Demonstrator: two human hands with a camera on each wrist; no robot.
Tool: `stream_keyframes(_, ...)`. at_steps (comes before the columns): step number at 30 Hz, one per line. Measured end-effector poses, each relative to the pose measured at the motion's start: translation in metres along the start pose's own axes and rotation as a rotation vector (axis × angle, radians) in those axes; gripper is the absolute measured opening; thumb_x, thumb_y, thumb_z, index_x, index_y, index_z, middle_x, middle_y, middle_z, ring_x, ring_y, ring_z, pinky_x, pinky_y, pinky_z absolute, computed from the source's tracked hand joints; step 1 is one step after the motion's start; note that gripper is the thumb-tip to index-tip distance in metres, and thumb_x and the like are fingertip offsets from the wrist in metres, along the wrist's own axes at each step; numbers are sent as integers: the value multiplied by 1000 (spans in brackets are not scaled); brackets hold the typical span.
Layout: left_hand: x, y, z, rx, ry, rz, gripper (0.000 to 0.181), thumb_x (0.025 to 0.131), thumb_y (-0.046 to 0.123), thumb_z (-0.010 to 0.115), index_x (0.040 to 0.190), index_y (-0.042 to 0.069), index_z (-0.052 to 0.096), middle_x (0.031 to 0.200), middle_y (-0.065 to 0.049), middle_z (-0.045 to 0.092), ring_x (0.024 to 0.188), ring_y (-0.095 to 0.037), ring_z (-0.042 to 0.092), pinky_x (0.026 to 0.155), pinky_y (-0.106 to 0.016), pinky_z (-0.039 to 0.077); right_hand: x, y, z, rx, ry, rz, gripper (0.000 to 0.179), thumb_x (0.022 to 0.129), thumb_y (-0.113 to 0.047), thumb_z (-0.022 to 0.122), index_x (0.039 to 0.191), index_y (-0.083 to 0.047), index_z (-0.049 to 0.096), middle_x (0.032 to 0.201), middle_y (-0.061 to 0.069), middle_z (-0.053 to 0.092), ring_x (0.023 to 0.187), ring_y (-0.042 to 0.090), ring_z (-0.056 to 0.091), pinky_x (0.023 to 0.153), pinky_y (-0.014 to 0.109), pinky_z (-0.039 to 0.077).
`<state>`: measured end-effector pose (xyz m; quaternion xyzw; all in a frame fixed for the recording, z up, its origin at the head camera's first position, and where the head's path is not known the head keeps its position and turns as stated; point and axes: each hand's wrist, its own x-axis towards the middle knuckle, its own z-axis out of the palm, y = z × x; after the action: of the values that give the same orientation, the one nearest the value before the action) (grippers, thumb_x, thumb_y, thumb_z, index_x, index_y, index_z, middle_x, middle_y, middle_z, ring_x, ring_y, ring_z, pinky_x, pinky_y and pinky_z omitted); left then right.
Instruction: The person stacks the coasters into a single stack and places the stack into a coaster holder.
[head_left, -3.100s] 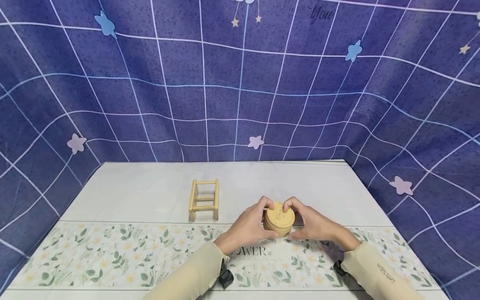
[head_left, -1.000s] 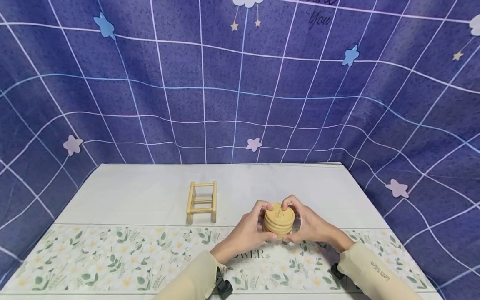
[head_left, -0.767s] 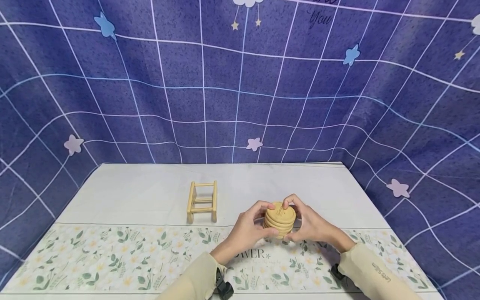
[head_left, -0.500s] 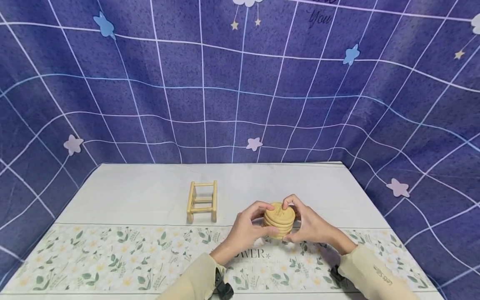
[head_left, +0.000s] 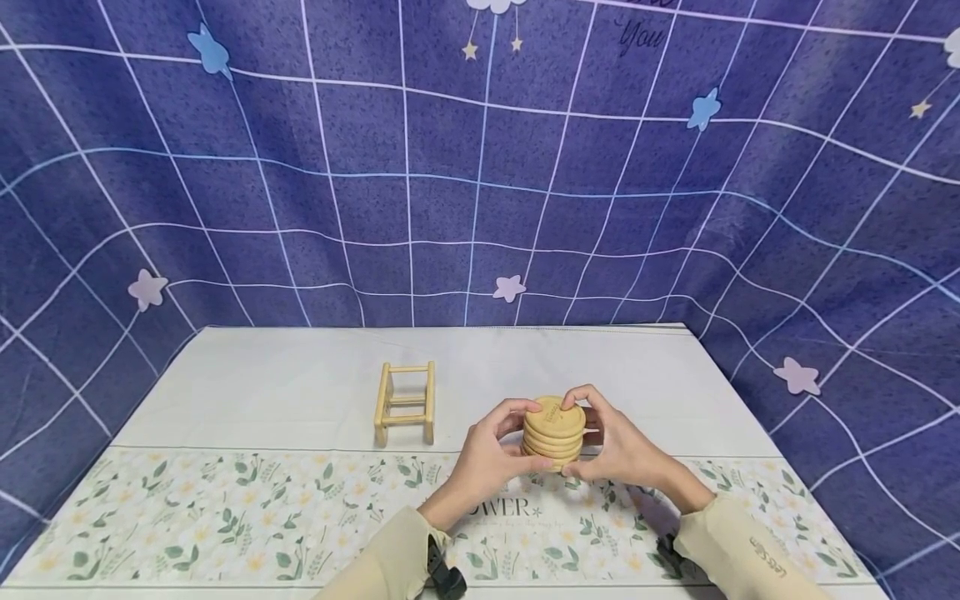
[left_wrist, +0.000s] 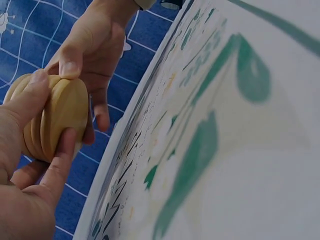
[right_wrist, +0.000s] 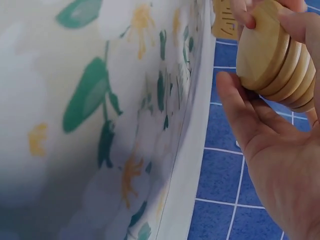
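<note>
Between both hands is a stack of several round wooden coasters (head_left: 553,433), its top face marked with small dark lettering. My left hand (head_left: 487,450) grips the stack from the left, thumb on the near side and fingers on the far rim. From the right, my right hand (head_left: 618,442) holds it the same way. In the left wrist view the stack (left_wrist: 65,112) is up off the table, with the left fingertips at its bottom face. The right wrist view shows the right hand (right_wrist: 280,155) around the stack (right_wrist: 265,50), its lower fingers under the edge.
A small wooden rack (head_left: 406,421) of rods and posts stands on the table left of the hands. The white table cover (head_left: 300,383) has a floral strip (head_left: 247,517) along its front. A blue grid-patterned curtain (head_left: 450,208) encloses the back and sides.
The coaster stack has come up and slightly left in both hands, and more of its layered edges show. My left hand has shifted left with it. The rack has stayed put.
</note>
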<state>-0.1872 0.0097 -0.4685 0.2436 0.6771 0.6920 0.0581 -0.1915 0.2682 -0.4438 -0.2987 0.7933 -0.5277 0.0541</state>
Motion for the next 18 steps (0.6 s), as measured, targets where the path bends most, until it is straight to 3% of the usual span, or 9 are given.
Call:
stream_keyframes(4,0,2,0,-2,-20,16,80,79,-3,99,149,16,64,149,-9,67,134,-27,68,98,-35,65,-1,0,0,-3,22,-14,79,79,-1,95,138,-8,44,133,17,66,111,22,75,93,42,67)
stream_keyframes(12,1,1,-2,-29,-10,31,75,83,-1,97,148,16,65,150,-8,67,133,-25,69,97,-37,66,-1,-3,2,32,42,-67,78,81,5,92,140,-3,42,139,22,62,118,20,73,97,39,66)
stream_keyframes(18,0,4,0,-73,3,40,64,91,7,93,148,14,63,142,-14,72,124,-22,73,93,-36,67,0,-6,4,34,50,-62,78,82,4,93,142,-5,44,140,20,61,121,21,73,100,40,65)
